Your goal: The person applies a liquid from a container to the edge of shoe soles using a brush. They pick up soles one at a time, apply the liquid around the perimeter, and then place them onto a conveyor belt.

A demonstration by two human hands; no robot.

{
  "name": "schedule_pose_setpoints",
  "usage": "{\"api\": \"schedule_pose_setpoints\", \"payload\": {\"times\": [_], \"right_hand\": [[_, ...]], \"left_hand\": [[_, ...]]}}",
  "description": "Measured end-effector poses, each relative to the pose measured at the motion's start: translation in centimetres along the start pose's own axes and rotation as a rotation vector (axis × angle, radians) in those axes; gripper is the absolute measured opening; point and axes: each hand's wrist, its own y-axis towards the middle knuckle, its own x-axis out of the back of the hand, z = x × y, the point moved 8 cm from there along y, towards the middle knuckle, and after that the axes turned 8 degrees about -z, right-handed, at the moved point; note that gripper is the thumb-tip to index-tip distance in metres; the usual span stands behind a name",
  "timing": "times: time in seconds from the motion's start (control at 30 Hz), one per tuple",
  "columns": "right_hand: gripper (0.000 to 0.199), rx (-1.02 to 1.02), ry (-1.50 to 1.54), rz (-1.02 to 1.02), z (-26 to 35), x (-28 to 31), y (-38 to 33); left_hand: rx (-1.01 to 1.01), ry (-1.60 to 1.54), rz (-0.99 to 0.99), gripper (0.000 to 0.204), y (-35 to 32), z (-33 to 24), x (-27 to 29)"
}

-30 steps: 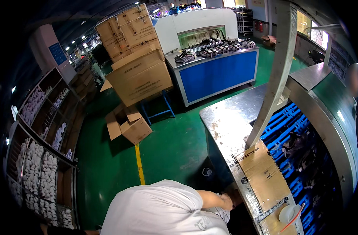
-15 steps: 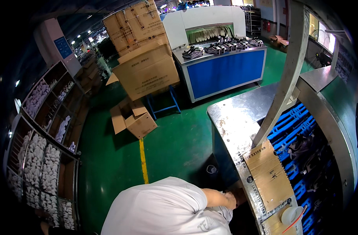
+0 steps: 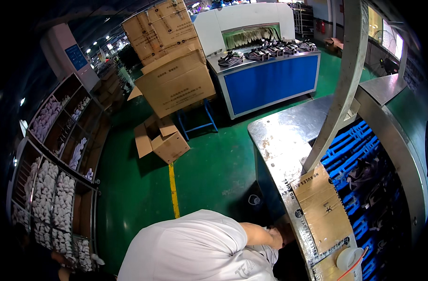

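Neither my left hand nor my right hand shows in the head view. Closest to me is a bent-over person in a white shirt [image 3: 186,248] at the bottom middle. This person's bare arm [image 3: 258,234] reaches right, with the hand low beside the bench. What that hand touches is in shadow and I cannot make it out. At the lower left, another person's hand [image 3: 64,261] shows near a rack of bundled white items [image 3: 50,187]. A metal-topped bench [image 3: 275,140] stands on the right. On it lie a flat cardboard sheet [image 3: 322,206] and a white round container [image 3: 349,257] with a red stick-like piece.
Blue racks [image 3: 350,145] with dark shoes fill a bay inside the right bench, behind a slanted metal post [image 3: 340,93]. Ahead, shoes [image 3: 270,50] sit at a blue-fronted machine [image 3: 272,84]. Large cartons [image 3: 176,84] rest on a blue stand, with an open carton [image 3: 169,145] on the floor.
The view has turned slightly, shifting the racks and cartons a little to the right. At lower left, the other person's hand and a white item show more clearly. The white-shirted person has barely moved.
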Motion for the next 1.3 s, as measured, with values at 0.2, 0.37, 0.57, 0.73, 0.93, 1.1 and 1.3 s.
{"api": "schedule_pose_setpoints", "payload": {"times": [0.2, 0.37, 0.57, 0.73, 0.93, 1.1, 1.3], "right_hand": [[0.043, -0.196, 0.367, 0.023, 3.0, 8.6, 8.0], [0.040, -0.411, 0.529, 0.056, 5.3, 23.0, 14.0], [0.040, -0.430, 0.501, 0.090, 5.8, 23.8, 13.6], [0.040, -0.373, 0.483, -0.021, 5.3, 21.1, 12.1], [0.039, -0.410, 0.465, -0.026, 5.3, 21.1, 11.5], [0.039, -0.382, 0.470, -0.023, 5.1, 20.2, 12.2], [0.038, -0.396, 0.454, -0.039, 4.9, 20.2, 11.6]], "left_hand": [[0.082, -0.005, 0.037, 0.058, 1.2, 3.0, -3.5], [0.034, -0.066, -0.018, 0.058, 2.1, 1.1, -2.8], [0.120, -0.043, -0.010, 0.061, 3.7, 1.7, -4.8], [0.015, 0.008, -0.148, 0.067, 4.7, 1.8, -5.7], [-0.208, 0.077, -0.343, 0.035, 4.7, -0.2, -5.3], [-0.249, -0.053, -0.843, 0.037, 5.4, 1.3, -6.7], [-0.220, -0.120, -0.428, 0.037, 5.7, 0.7, -5.7]]}}
